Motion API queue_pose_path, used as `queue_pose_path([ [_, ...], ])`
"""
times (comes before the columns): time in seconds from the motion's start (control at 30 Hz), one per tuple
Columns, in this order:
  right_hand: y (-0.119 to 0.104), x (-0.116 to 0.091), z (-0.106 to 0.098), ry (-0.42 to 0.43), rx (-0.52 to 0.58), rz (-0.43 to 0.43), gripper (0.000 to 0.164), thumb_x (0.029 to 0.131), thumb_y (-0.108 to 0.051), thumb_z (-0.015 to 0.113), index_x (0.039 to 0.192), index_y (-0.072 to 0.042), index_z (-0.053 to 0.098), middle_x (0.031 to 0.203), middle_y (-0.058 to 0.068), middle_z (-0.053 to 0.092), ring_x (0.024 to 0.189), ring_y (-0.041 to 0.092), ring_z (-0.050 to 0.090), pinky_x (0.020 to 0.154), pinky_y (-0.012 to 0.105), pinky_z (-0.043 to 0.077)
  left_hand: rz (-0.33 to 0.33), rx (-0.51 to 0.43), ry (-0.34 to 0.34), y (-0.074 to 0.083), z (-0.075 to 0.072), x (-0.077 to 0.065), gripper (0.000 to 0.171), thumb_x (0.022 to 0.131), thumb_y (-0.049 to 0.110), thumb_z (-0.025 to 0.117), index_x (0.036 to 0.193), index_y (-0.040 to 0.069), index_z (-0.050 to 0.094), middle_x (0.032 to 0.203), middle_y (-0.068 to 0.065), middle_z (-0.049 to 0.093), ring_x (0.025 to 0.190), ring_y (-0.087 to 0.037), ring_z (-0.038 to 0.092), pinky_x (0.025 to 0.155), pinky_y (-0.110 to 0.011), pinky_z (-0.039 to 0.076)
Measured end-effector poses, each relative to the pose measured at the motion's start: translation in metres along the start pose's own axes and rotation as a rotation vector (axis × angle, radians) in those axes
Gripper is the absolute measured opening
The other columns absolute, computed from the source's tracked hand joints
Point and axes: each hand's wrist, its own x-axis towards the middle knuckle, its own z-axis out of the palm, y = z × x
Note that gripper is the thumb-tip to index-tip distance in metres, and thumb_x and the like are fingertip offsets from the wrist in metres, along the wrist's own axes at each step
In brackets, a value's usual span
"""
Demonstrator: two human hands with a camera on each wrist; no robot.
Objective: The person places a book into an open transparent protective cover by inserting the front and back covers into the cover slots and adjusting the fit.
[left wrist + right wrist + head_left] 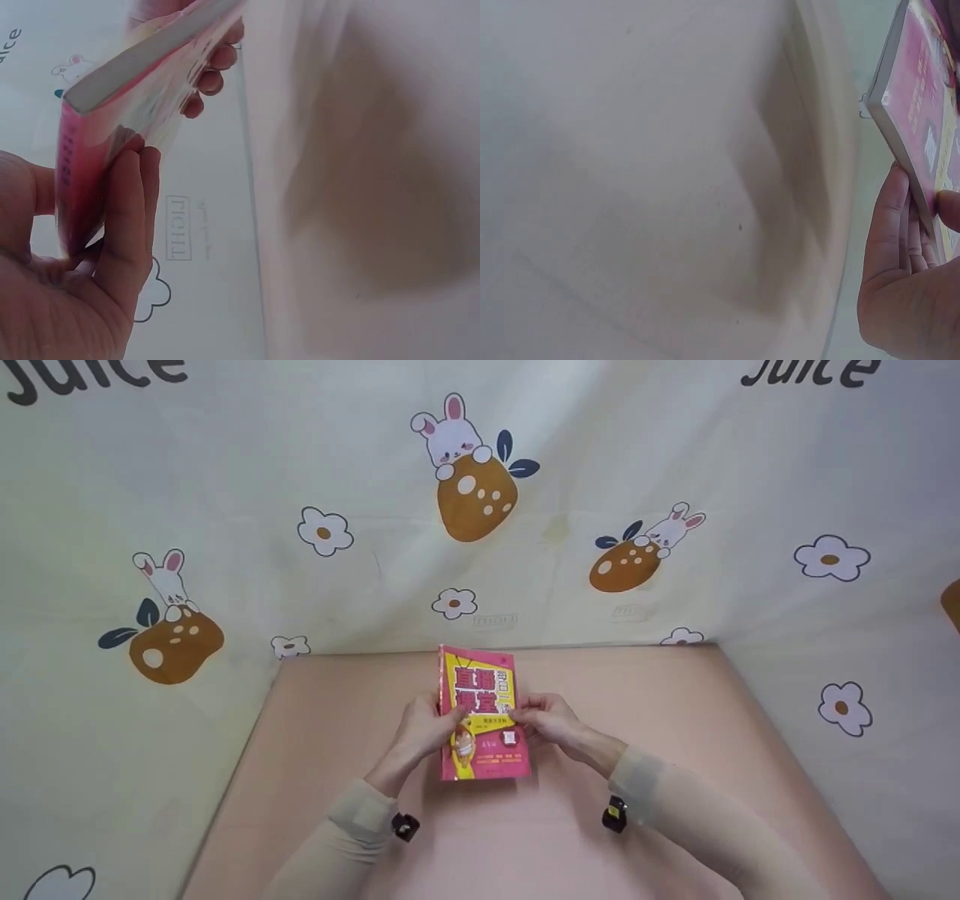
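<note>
A pink and yellow paperback book (491,750) is held up above the table, its printed front cover towards the head camera. My left hand (427,727) grips the spine side, thumb on the cover. On the opposite edge my right hand (555,721) pinches the book, thumb in front and fingers behind. The left wrist view shows the book (75,161) from its spine and lower page edge, with left fingers (127,217) against the back. In the right wrist view the right hand (911,292) holds the book (915,97) by its page edge.
Beneath the book lies a pale pink table surface (480,847), with a shadow on it. A cream curtain (360,450) printed with rabbits, strawberries and flowers stands behind and on both sides. Small dark devices (615,814) are worn at both wrists.
</note>
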Motion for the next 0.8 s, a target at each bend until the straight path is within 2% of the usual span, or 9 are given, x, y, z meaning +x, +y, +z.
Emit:
queue_pose_path([
  [0.3, 0.009, -0.008, -0.020, 0.027, -0.004, -0.007, 0.023, 0.105, -0.017, 0.075, 0.119, 0.001, 0.074, 0.097, 0.001, 0.083, 0.079, 0.011, 0.077, 0.073, 0.029, 0.067, 0.042, 0.037, -0.005, -0.012, 0.013, 0.010, 0.046, 0.107, 0.024, 0.075, 0.143, -0.004, 0.065, 0.112, -0.018, 0.079, 0.091, -0.026, 0.081, 0.074, -0.035, 0.069],
  [0.5, 0.016, -0.013, -0.030, 0.052, -0.004, -0.001, 0.025, 0.103, -0.016, 0.077, 0.121, 0.002, 0.075, 0.095, 0.000, 0.083, 0.079, 0.012, 0.077, 0.071, 0.027, 0.065, 0.039, 0.035, -0.004, -0.020, 0.025, 0.015, 0.046, 0.106, 0.019, 0.075, 0.142, -0.005, 0.063, 0.110, -0.019, 0.077, 0.086, -0.023, 0.078, 0.072, -0.034, 0.068],
  [0.63, 0.020, -0.015, -0.036, 0.075, -0.017, 0.006, 0.026, 0.104, -0.016, 0.076, 0.121, 0.003, 0.074, 0.101, 0.004, 0.084, 0.084, 0.014, 0.079, 0.072, 0.027, 0.065, 0.020, 0.036, -0.010, -0.023, 0.032, 0.016, 0.045, 0.104, 0.015, 0.075, 0.143, -0.004, 0.062, 0.110, -0.018, 0.076, 0.085, -0.022, 0.078, 0.073, -0.035, 0.069],
  [0.8, 0.025, -0.019, -0.041, 0.084, -0.023, 0.023, 0.027, 0.103, -0.015, 0.077, 0.121, 0.004, 0.073, 0.107, 0.008, 0.084, 0.086, 0.014, 0.079, 0.076, 0.027, 0.065, -0.047, 0.066, -0.034, -0.027, 0.040, 0.016, 0.044, 0.104, 0.018, 0.076, 0.140, -0.004, 0.063, 0.112, -0.016, 0.076, 0.089, -0.021, 0.079, 0.077, -0.035, 0.069],
])
